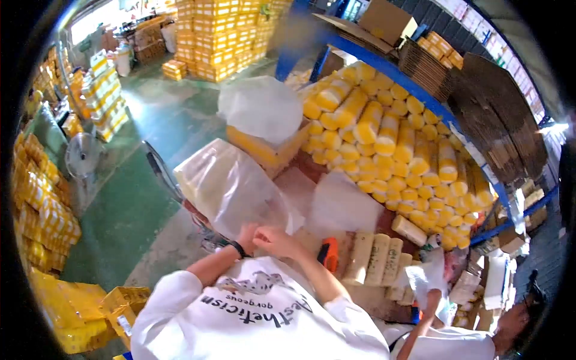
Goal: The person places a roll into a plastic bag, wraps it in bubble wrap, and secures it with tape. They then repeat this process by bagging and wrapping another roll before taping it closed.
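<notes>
A large translucent plastic bag (231,183) lies in front of my body around a pale, block-like bundle, its loose end towards me. My left hand (245,236), with a black band at the wrist, is closed at that loose end. Right beside it, my right hand (275,241) has its fingers curled together on the same edge of the bag. The two hands nearly touch, and the fingertips are partly hidden. To the right of my right forearm lies an orange-and-black tool (329,255).
Rolls in yellow-and-white wrapping (390,129) are piled behind a blue frame (408,75). Several cream rolls (377,259) lie at right, near a co-worker in a white shirt (450,345). Another plastic sheet (261,111) covers a yellow box (255,147). Yellow cartons (72,309) stand lower left.
</notes>
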Demonstrator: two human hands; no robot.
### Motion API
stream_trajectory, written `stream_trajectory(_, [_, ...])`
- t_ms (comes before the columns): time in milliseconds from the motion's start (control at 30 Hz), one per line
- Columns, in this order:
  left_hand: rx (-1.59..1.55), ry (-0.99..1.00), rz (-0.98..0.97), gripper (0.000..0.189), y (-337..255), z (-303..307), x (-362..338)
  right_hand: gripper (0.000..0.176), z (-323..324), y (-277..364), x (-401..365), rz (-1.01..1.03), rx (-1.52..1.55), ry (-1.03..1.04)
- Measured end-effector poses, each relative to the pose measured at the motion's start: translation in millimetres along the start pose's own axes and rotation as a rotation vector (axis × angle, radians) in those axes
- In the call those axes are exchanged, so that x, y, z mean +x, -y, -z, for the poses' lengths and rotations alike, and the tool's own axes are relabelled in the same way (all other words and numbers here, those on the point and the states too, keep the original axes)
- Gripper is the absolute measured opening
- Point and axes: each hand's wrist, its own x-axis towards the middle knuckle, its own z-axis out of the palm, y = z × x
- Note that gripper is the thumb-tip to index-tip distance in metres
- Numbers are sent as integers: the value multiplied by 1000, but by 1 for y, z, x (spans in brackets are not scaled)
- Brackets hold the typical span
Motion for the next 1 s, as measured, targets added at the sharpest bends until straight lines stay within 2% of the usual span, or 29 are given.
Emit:
stream_trajectory(67, [310,166,158,23,-11,32,19,28,-61,-56,7,-139,-112,214])
stream_trajectory(167, [137,85,359,30,-19,60,36,24,-101,-102,11,-298,110,143])
stream_trajectory(267, [41,324,187,40,-36,45,45,23,-120,-125,24,-398,329,73])
stream_trajectory(367, [-60,344,142,43,-20,-8,39,22,-141,-135,40,-501,537,-73])
stream_trajectory(467, [439,308,-529,41,20,-44,30,21,-163,-133,53,-523,558,-467])
stream_trajectory(500, [724,714,-451,48,17,-41,35,21,-167,-129,56,-507,536,-600])
stream_trajectory(567, [485,526,-425,49,79,-94,21,21,-178,-124,59,-482,502,-786])
stream_trajectory(633, [257,314,-330,46,96,-114,0,21,-194,-131,60,-482,556,-777])
stream_trajectory(733, [-68,-41,-144,38,92,-117,7,17,-208,-166,59,-701,989,-256])
stream_trajectory(800, [74,337,-21,35,80,-74,6,15,-205,-189,55,-846,1253,107])
stream_trajectory(833, [19,193,77,31,36,-17,3,13,-182,-183,53,-741,1097,97])
stream_trajectory(867, [-35,53,174,27,-9,37,4,13,-149,-161,50,-634,946,86])
stream_trajectory(967, [-447,-405,364,18,-31,84,3,18,-68,-74,31,-509,943,-730])
stream_trajectory(1000, [-529,-578,344,16,-39,101,5,18,-54,-57,26,-414,1000,-750])
